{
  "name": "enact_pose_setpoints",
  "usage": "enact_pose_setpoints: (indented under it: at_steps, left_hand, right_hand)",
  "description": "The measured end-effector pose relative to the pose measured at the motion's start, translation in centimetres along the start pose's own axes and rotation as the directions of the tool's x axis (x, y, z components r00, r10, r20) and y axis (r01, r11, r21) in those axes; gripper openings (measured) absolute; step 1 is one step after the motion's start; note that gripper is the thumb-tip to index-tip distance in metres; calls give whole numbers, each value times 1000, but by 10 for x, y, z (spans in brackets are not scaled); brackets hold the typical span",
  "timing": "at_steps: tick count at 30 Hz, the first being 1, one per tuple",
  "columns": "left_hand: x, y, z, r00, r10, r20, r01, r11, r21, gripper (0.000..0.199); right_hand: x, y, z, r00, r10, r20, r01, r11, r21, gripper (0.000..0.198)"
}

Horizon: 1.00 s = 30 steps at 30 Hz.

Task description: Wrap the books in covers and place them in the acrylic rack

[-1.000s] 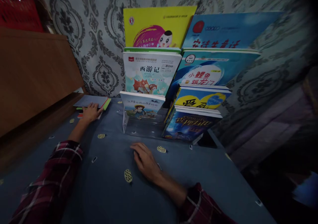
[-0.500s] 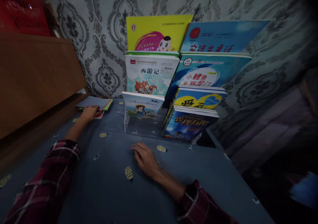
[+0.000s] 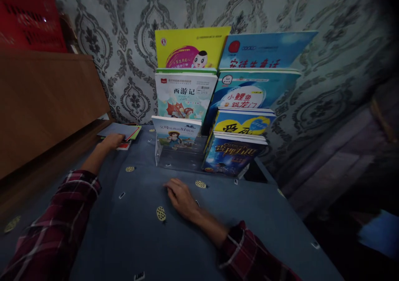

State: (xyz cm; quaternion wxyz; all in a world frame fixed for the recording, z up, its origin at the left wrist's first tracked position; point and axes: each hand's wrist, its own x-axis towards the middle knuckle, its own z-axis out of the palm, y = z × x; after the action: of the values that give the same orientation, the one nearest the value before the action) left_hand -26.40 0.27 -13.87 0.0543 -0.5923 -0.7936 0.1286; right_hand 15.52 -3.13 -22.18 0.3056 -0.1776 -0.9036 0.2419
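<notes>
My left hand (image 3: 114,141) is stretched out to the far left, its fingers closed at the near edge of a small stack of thin books. A grey-covered book (image 3: 116,129) lies on top of that stack; its fingertips are partly hidden there. My right hand (image 3: 181,198) rests on the tablecloth with fingers loosely bent and nothing in them. Beyond it stands a clear tiered book rack (image 3: 179,158). A white picture book (image 3: 177,133) leans in its front left, and a dark blue book (image 3: 232,156) stands in its front right.
Taller books, a white one (image 3: 185,94) and a yellow one (image 3: 193,44), fill the rack's back left. Blue books (image 3: 268,50) stand back right. A wooden cabinet (image 3: 50,106) with a red basket (image 3: 29,17) borders the left. Patterned wall behind; blue pineapple-print tablecloth (image 3: 124,231) below.
The view has shifted slightly, so the rack sits a little further left and lower. My left hand stays at the stack; my right hand has barely moved.
</notes>
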Motion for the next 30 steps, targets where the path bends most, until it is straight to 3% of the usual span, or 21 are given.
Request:
enact_pose_setpoints:
  at_steps: [5,8,17,23,30]
  left_hand:
    - [-1,1,1,1000,9,8,-9,999,36,27]
    - [-5,6,3,1000,12,-12,-11,998,54,39]
    - [-31,26,-1,988,9,-153,2,997,76,30]
    - [-59,36,3,972,1,-235,16,997,72,44]
    - [-66,35,21,970,-117,-214,120,993,2,63]
  right_hand:
    - [1,-1,0,1000,-6,6,6,1000,-6,23]
    - [1,-1,1,1000,-16,-4,16,1000,-1,23]
    - [1,-2,0,1000,-11,2,11,1000,-15,22]
    - [1,1,2,999,-43,-3,43,999,0,23]
    - [1,0,2,1000,-24,1,24,999,-24,24]
